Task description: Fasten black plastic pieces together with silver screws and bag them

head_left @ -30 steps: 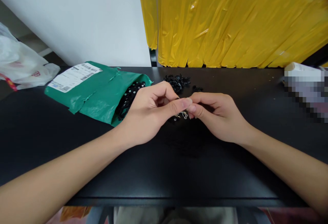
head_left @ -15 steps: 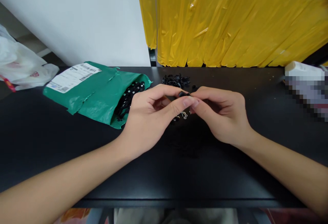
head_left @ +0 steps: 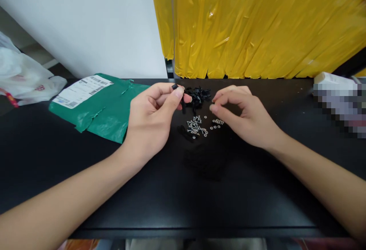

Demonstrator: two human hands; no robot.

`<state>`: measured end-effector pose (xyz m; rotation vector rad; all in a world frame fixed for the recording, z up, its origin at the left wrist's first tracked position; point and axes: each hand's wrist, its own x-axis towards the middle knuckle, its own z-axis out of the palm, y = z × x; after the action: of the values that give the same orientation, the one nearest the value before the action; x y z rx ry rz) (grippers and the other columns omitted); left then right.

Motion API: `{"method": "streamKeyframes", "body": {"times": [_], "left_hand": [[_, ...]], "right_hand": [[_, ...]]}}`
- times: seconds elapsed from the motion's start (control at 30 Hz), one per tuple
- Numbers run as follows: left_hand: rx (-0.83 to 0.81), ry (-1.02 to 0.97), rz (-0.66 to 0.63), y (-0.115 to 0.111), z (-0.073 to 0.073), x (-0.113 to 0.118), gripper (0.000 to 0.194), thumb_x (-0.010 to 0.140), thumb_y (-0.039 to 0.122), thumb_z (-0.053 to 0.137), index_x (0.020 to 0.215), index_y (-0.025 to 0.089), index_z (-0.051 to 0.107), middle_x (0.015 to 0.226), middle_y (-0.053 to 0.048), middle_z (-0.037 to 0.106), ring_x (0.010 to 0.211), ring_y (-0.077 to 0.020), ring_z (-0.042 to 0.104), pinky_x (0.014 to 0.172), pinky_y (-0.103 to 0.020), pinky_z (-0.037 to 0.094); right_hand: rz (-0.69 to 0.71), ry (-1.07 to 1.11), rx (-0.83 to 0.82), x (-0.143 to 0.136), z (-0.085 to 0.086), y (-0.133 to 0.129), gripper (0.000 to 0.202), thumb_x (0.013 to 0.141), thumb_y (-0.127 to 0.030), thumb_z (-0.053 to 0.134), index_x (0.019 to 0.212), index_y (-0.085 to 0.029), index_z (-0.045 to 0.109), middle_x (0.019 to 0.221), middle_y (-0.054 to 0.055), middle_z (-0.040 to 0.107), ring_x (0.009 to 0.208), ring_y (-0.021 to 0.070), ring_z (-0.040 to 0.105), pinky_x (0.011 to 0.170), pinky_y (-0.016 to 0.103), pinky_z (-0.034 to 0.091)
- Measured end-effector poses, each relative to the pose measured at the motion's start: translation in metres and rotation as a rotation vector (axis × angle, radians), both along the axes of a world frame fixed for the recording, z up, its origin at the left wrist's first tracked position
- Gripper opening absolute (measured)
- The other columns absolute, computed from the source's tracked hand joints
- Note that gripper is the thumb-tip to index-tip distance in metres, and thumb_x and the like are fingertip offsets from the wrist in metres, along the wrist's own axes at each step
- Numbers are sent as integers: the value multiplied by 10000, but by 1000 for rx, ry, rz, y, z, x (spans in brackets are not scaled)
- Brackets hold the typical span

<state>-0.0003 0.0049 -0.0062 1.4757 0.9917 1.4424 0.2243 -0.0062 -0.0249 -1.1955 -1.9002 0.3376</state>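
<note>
Between its thumb and fingers, my left hand [head_left: 150,118] pinches a small black plastic piece [head_left: 175,87], whose lower part hangs behind the fingertips. Off to the right, my right hand [head_left: 244,114] has thumb and index finger almost together; a tiny dark thing seems to be at their tips, too small to name. A heap of thin black pieces [head_left: 201,94] lies beyond and between the hands. Closer in are a pile of small silver screws [head_left: 194,123] and, beside them, several small metal rings [head_left: 218,122], like washers or nuts.
A green mailing bag [head_left: 82,107] with a white label lies on the black table [head_left: 160,196] at left; my left hand covers its mouth. Farther left is a white plastic bag [head_left: 27,74]. A white box-like thing [head_left: 337,79] is at right. Yellow plastic sheeting [head_left: 243,25] hangs behind.
My hands have moved apart from where they met. The left went left with the black piece, the right stayed to the right, and the screws and rings between them came into view.
</note>
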Motion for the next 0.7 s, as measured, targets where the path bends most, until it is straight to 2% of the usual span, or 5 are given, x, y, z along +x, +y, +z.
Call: {"method": "streamKeyframes", "body": {"times": [0.1, 0.2, 0.43, 0.7], "left_hand": [[-19, 74, 1, 4, 1, -2, 52, 953, 244, 823, 927, 201, 809, 847, -17, 833, 763, -134, 715, 746, -249, 581], [-81, 133, -25, 2, 1, 0, 53, 924, 222, 827, 974, 202, 826, 859, -35, 845, 828, -180, 785, 794, -288, 623], [-119, 181, -93, -3, -2, 5, 122, 888, 206, 837, 1010, 200, 839, 840, -37, 845, 835, -202, 820, 785, -292, 655], [-115, 196, -139, -5, -6, 3, 172, 896, 235, 839, 1061, 185, 831, 878, -37, 868, 850, -182, 830, 789, -261, 646]], "right_hand": [[25, -246, -167, 10, -1, 1, 151, 943, -408, 802, 854, -285, 804, 1295, 93, 725, 1388, 424, 496, 1154, 682, 351], [70, -342, -275, 6, -3, -3, 186, 948, -478, 804, 882, -304, 812, 1389, 97, 669, 1462, 442, 414, 1162, 716, 322], [101, -395, -261, -5, -7, -6, 102, 1000, -350, 740, 942, -292, 801, 1390, 119, 664, 1435, 423, 427, 1147, 715, 340], [159, -394, -252, -4, -5, -5, 125, 1035, -311, 679, 961, -269, 770, 1372, 102, 705, 1413, 388, 468, 1160, 675, 349]]}}
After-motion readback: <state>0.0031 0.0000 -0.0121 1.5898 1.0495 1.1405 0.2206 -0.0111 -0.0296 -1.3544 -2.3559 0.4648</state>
